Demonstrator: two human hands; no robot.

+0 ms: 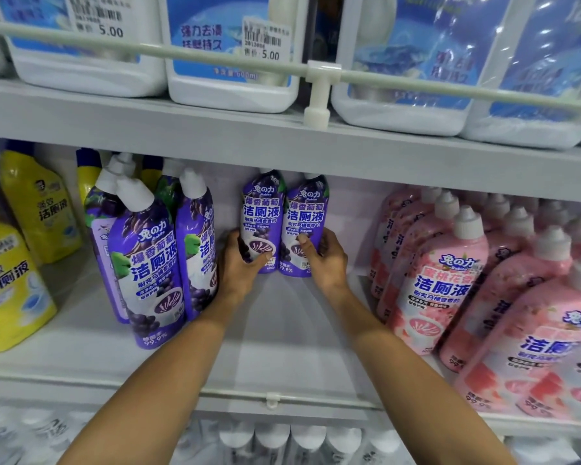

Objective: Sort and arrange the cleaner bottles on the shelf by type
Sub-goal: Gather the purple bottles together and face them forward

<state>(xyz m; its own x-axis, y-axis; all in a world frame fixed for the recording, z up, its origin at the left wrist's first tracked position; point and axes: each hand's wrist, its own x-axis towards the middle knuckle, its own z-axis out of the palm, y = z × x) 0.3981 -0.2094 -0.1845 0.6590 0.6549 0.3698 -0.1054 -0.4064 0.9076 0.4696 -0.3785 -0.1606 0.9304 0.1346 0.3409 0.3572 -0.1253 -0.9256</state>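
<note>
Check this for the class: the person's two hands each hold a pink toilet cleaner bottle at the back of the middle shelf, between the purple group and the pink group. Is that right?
Not quite: the colour is wrong. The head view shows the left hand and right hand each holding a purple grape toilet cleaner bottle. They do stand at the back of the middle shelf, between the purple group and the pink group.

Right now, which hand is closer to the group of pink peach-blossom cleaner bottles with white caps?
Right. The right hand grips a purple grape bottle at the back of the shelf, just left of the pink bottles. The left hand holds the other purple bottle, farther left.
</note>
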